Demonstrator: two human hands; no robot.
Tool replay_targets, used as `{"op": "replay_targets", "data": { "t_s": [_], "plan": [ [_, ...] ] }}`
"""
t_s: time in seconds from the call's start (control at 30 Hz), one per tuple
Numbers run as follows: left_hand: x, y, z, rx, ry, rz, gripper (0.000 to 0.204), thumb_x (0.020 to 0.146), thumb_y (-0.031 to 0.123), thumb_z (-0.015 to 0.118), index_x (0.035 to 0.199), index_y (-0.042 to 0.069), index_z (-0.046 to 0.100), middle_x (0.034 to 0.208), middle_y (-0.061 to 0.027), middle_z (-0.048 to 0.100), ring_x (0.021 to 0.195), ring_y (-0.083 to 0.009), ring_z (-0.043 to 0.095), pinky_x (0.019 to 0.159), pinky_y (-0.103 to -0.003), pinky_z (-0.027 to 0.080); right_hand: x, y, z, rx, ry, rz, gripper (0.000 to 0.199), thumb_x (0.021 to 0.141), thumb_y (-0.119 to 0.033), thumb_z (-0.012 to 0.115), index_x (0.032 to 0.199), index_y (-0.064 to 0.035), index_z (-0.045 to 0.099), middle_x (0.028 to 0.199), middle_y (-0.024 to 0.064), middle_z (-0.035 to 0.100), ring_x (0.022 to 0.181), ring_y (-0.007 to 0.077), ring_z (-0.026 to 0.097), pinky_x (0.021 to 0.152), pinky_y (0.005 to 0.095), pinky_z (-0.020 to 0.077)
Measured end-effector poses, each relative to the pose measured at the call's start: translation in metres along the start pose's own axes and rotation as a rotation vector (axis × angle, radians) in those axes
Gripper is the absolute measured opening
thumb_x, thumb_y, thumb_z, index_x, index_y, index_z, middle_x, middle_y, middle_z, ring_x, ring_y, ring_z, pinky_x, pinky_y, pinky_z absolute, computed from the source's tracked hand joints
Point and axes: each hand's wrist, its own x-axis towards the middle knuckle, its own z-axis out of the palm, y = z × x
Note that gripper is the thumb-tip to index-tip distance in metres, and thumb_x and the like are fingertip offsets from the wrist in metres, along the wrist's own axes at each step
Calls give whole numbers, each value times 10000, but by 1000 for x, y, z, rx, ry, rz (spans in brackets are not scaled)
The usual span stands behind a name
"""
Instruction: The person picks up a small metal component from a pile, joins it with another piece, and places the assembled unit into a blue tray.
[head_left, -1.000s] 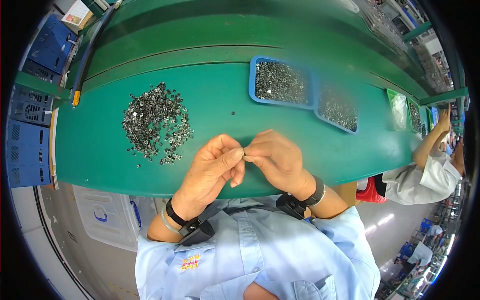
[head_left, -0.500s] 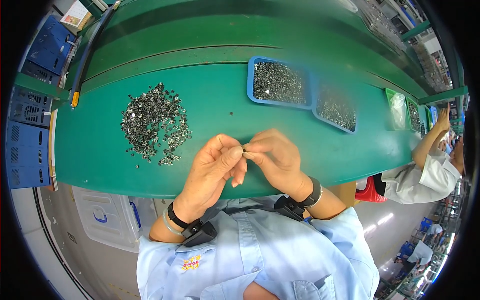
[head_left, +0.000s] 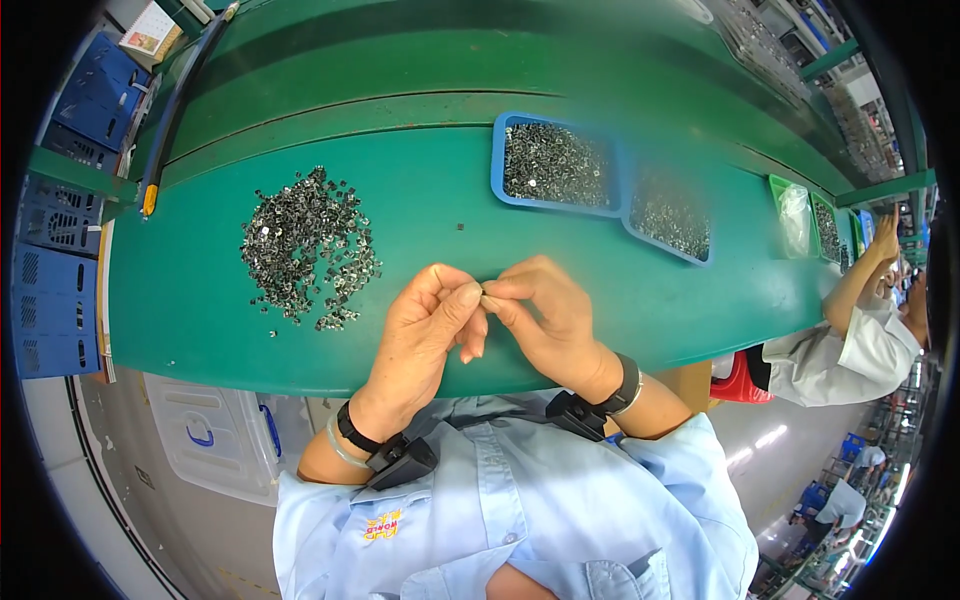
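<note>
Thumb and fingertips of my left hand [head_left: 425, 320] meet those of my right hand [head_left: 548, 315] over the near part of the green table. Both are closed in a pinch on a tiny dark part [head_left: 484, 291], mostly covered by the fingertips; its exact kind is too small to make out. Left of my hands lies a loose pile of small black and silvery metal pieces [head_left: 300, 245]. A single dark piece [head_left: 461, 227] rests on the table just beyond my fingers.
Two blue trays [head_left: 497, 165] full of small metal pieces stand at the back, right of centre; the right one [head_left: 668, 252] looks blurred. Green trays [head_left: 779, 215] are farther right, near a co-worker's arm [head_left: 850, 290]. A clear plastic box [head_left: 200, 440] sits below the table's left front edge.
The fingertips have closed further over the tiny part, hiding more of it. Both hands have otherwise stayed almost in place, and the pile looks the same.
</note>
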Motion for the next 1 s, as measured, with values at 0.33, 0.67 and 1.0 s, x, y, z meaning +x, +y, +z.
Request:
{"op": "replay_targets", "data": {
  "t_s": [0.33, 0.67, 1.0],
  "plan": [
    [-6, -2, -14, -27, -26, -79, 159, 950, 184, 507, 1012, 39, 530, 726, -46, 580, 574, -106, 523, 503, -240, 416, 54, 35, -65, -492, 125, -84, 121, 767, -13, 657, 882, -21, 618, 842, 114, 615, 764, 271, 599, 687, 338, 487],
    [-9, 0, -31, -91, -1, -84, 157, 949, 179, 509, 1010, 37, 536, 729, -42, 580, 568, -100, 523, 496, -231, 411, 60, 40, 9, -598, -317, -43, 142, 783, -95, 665, 891, -33, 597, 843, 111, 587, 776, 286, 603, 647, 358, 494],
    [-9, 3, -31, -121, 98, -34, 234, 955, 204, 509, 1084, 10, 540, 861, -47, 599, 647, -89, 534, 539, -220, 418, 49, 8, 8, -271, -266, -128, 210, 720, -123, 725, 875, -72, 593, 833, 63, 590, 730, 255, 597, 584, 341, 483]
  ]
}}
